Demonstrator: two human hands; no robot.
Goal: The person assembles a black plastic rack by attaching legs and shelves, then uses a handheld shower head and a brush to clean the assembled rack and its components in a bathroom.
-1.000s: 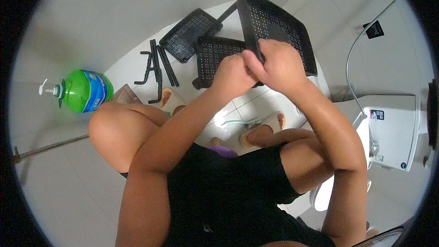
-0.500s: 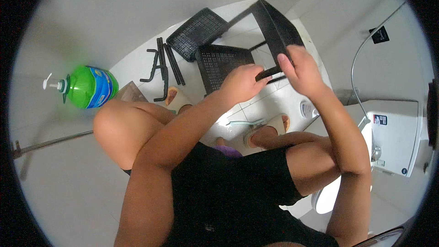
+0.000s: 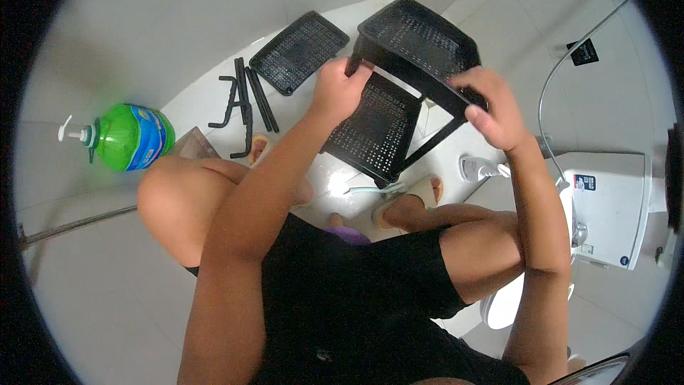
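A black plastic shelf rack [image 3: 413,64] has two perforated basket tiers joined by bars, and it tilts in front of me over the floor. My left hand [image 3: 339,91] closes around its left corner, by the upper tier. At the right edge of that tier, my right hand [image 3: 496,109] grips the rim with the thumb on the near side. The lower tier [image 3: 374,128] hangs close to my feet; whether it touches the floor I cannot tell. Left of the rack lies a separate perforated tray [image 3: 299,53], touched by neither hand.
Black tubes [image 3: 262,100] and bent black bars [image 3: 246,125] lie on the floor to the left. A green pump bottle [image 3: 135,137] stands at far left. On the right are a white bottle [image 3: 476,168], a toilet tank [image 3: 609,207] and a hose [image 3: 548,93]. Walls surround the corner.
The rack has turned, so the perforated face of its upper tier now shows. My left hand has moved left and up to its corner; my right hand has shifted slightly right and down.
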